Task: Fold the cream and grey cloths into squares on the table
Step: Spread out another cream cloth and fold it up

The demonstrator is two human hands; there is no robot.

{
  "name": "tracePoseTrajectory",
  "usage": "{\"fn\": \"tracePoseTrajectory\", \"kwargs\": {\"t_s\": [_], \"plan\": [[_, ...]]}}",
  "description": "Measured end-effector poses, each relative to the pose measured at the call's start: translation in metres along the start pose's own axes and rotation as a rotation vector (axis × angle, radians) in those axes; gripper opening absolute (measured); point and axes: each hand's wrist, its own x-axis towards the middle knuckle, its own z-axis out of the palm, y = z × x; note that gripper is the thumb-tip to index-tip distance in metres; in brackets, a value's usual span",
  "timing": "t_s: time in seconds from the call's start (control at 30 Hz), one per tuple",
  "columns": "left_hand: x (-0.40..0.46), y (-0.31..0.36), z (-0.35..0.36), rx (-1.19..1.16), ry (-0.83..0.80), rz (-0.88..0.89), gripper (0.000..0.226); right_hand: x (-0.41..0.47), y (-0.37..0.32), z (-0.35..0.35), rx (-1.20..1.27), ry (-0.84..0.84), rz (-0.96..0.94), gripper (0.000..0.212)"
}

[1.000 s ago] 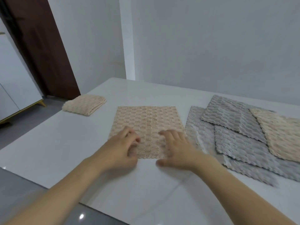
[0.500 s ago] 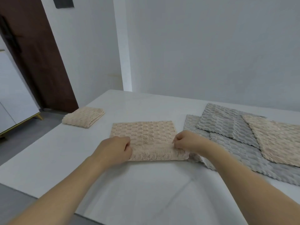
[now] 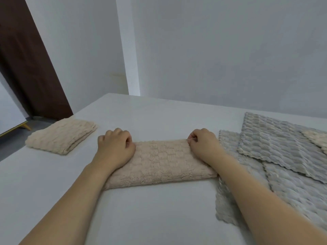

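Fluffy cream cloth (image 3: 159, 161) lies doubled into a long band on the table (image 3: 159, 214), stretched between the fingers. Left hand (image 3: 115, 151) curls tight, pinching its far left corner; right hand (image 3: 203, 147) pinches the far right corner. Long axis runs left to right.

walls (image 3: 212, 50): pale grey | door (image 3: 26, 68): dark brown | floor (image 3: 10, 144): grey

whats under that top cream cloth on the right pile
The cream cloth at the right edge lies on a grey cloth, which overlaps more grey cloths on the white table. What lies beneath the overlaps is covered.
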Motion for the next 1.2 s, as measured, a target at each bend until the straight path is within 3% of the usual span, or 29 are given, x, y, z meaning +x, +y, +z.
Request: {"fn": "tracePoseTrajectory", "kwargs": {"t_s": [0.13,0.4,0.53,0.67,0.8,0.97,1.1,1.2], "plan": [[0.011,-0.009,0.009,-0.055,-0.056,0.044,0.009,0.001,0.009,0.011,-0.066,0.059,-0.065,0.017],[0.010,-0.002,0.002,-0.066,-0.090,0.150,0.018,0.001,0.003,-0.004,-0.122,-0.093,-0.070,0.015],[0.015,-0.002,-0.008,-0.273,-0.214,0.103,0.015,0.000,0.002,-0.021,0.177,-0.212,0.000,0.017],[0.017,-0.003,-0.010,-0.205,-0.266,0.084,0.017,0.005,0.003,-0.029,0.388,-0.273,0.109,0.013],[0.020,-0.010,-0.012,-0.136,-0.229,0.027,0.025,0.008,0.008,-0.027,0.313,-0.195,0.059,0.018],[0.024,-0.013,-0.008,-0.228,-0.178,-0.066,0.036,0.014,0.012,-0.021,0.251,0.113,-0.024,0.022],[0.031,-0.020,-0.005,-0.586,-0.280,-0.252,0.030,0.017,0.015,-0.021,0.365,0.061,0.068,0.027],[0.030,-0.019,-0.002,-0.536,-0.223,-0.248,0.026,0.015,0.012,-0.019,0.288,0.054,0.062,0.033]]}}
